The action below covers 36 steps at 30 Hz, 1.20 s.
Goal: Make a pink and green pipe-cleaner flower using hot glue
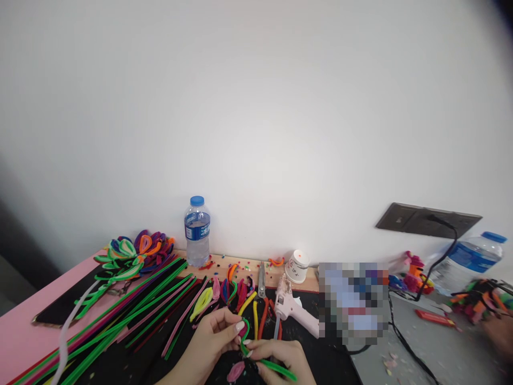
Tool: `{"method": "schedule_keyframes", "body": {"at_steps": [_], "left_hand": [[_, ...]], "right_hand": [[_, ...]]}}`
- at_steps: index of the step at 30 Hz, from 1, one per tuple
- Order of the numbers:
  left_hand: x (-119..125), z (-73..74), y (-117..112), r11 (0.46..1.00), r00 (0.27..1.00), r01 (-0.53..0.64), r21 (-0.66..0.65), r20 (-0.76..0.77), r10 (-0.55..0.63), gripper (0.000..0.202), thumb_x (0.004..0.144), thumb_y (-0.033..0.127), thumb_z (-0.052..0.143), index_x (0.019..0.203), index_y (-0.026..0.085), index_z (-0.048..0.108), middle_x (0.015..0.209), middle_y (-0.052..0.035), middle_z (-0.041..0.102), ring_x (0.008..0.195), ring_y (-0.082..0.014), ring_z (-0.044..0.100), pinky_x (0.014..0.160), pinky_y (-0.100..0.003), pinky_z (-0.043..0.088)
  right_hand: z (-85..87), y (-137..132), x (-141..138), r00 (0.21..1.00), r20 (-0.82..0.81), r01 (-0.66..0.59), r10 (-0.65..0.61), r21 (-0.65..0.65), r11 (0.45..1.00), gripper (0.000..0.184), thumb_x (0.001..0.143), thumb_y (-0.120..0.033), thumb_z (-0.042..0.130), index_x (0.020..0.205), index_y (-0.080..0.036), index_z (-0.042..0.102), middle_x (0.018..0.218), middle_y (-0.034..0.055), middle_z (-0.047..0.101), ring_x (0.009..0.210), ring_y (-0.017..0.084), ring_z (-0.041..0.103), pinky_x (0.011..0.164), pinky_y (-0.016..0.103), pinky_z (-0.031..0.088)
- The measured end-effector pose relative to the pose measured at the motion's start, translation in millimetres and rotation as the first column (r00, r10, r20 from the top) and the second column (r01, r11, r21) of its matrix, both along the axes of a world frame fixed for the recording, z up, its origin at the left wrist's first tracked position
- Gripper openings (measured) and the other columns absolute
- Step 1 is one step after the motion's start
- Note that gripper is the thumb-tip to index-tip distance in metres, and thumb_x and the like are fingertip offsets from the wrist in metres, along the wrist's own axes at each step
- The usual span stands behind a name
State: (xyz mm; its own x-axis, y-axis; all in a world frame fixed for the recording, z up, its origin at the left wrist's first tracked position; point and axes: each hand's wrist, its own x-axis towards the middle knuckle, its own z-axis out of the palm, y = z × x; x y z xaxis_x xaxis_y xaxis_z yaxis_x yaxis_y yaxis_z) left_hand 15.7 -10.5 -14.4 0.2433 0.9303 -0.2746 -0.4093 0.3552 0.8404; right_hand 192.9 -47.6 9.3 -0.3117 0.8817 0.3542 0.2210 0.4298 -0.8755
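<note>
A green pipe cleaner (pixel 282 370) runs between my two hands, its upper part bent into a curve. My left hand (pixel 218 338) pinches the curved end between thumb and fingers, beside a small dark pink piece. Lower down, my right hand (pixel 278 357) grips the same pipe cleaner, and its tail sticks out to the right past the fingers. A pink looped piece (pixel 236 371) lies just below my hands on the black mat. Yellow (pixel 255 315) and red-orange pipe cleaner lengths (pixel 263 320) lie just beyond my fingertips.
Long pipe cleaners (pixel 120 321) spread across the left, near a looped multicoloured bundle (pixel 136 254) and a dark phone-like slab (pixel 60 305). Behind stand a water bottle (pixel 197 235), scissors (pixel 262 280), a paper cup (pixel 297 266) and a pink glue gun (pixel 294 307). Another person's hand (pixel 499 331) is at far right.
</note>
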Motion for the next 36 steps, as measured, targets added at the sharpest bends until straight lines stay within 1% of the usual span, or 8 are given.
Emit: {"method": "schedule_keyframes", "body": {"at_steps": [4, 9, 12, 16, 21, 30, 36], "left_hand": [[0.0, -0.9, -0.3, 1.000, 1.000, 0.004, 0.000, -0.001, -0.004, 0.024, 0.059, 0.029, 0.083, 0.067, 0.015, 0.065, 0.052, 0.0035, 0.062, 0.050, -0.0092, 0.055, 0.053, -0.020, 0.046], [0.2, 1.3, 0.2, 1.000, 1.000, 0.009, 0.004, 0.003, -0.009, 0.025, 0.059, 0.030, 0.083, 0.067, 0.015, 0.065, 0.052, 0.0040, 0.062, 0.050, -0.0084, 0.055, 0.053, -0.019, 0.045], [0.9, 4.3, -0.1, 1.000, 1.000, -0.003, -0.011, -0.004, 0.003, 0.028, 0.056, 0.032, 0.084, 0.065, 0.015, 0.064, 0.051, 0.0042, 0.062, 0.049, -0.0086, 0.055, 0.052, -0.020, 0.046], [1.7, 6.5, -0.5, 1.000, 1.000, -0.012, -0.024, -0.014, 0.012, 0.031, 0.052, 0.033, 0.086, 0.064, 0.014, 0.064, 0.050, 0.0039, 0.061, 0.048, -0.0091, 0.054, 0.051, -0.020, 0.045], [1.0, 4.1, -0.7, 1.000, 1.000, -0.002, -0.008, -0.015, 0.002, 0.028, 0.056, 0.032, 0.084, 0.065, 0.015, 0.064, 0.051, 0.0035, 0.062, 0.049, -0.0094, 0.055, 0.052, -0.020, 0.045], [0.5, 3.3, 0.8, 1.000, 1.000, -0.008, -0.007, -0.021, 0.008, 0.028, 0.055, 0.033, 0.084, 0.064, 0.015, 0.064, 0.051, 0.0031, 0.062, 0.049, -0.0100, 0.055, 0.052, -0.021, 0.046], [0.3, -1.2, 1.8, 1.000, 1.000, 0.000, -0.002, -0.011, 0.000, 0.027, 0.056, 0.032, 0.084, 0.065, 0.015, 0.065, 0.050, 0.0038, 0.062, 0.048, -0.0095, 0.055, 0.052, -0.020, 0.045]], "right_hand": [[0.8, 0.2, -0.4, 1.000, -0.012, 0.012, -0.012, 0.004, 1.000, 0.022, 0.068, -0.005, 0.062, 0.080, -0.019, 0.074, 0.086, 0.0083, 0.078, 0.081, 0.022, 0.074, 0.074, 0.023, 0.058], [1.0, 0.4, -0.1, 1.000, 0.019, 0.011, -0.011, -0.006, 1.000, 0.022, 0.069, -0.006, 0.061, 0.081, -0.019, 0.074, 0.088, 0.0080, 0.078, 0.082, 0.022, 0.074, 0.074, 0.023, 0.058], [-0.3, 0.7, 0.6, 1.000, 0.024, 0.004, -0.004, -0.006, 1.000, 0.020, 0.070, -0.008, 0.062, 0.081, -0.019, 0.074, 0.088, 0.0078, 0.078, 0.083, 0.022, 0.073, 0.074, 0.023, 0.058], [0.1, 0.4, 0.6, 1.000, 0.015, -0.008, 0.007, 0.005, 1.000, 0.019, 0.070, -0.008, 0.062, 0.081, -0.017, 0.074, 0.088, 0.0099, 0.077, 0.082, 0.023, 0.073, 0.075, 0.023, 0.058], [2.6, -0.5, -0.5, 1.000, 0.008, 0.018, -0.018, -0.013, 1.000, 0.021, 0.069, -0.006, 0.062, 0.080, -0.019, 0.074, 0.088, 0.0089, 0.077, 0.082, 0.022, 0.074, 0.075, 0.024, 0.058], [2.8, -0.4, 0.3, 1.000, -0.001, 0.015, -0.015, -0.015, 1.000, 0.023, 0.068, -0.006, 0.061, 0.081, -0.019, 0.075, 0.088, 0.0082, 0.077, 0.081, 0.022, 0.074, 0.074, 0.023, 0.058], [0.9, 0.1, 0.2, 1.000, 0.015, 0.001, -0.001, -0.007, 1.000, 0.021, 0.069, -0.006, 0.061, 0.081, -0.018, 0.074, 0.088, 0.0089, 0.077, 0.083, 0.022, 0.073, 0.075, 0.024, 0.058]]}}
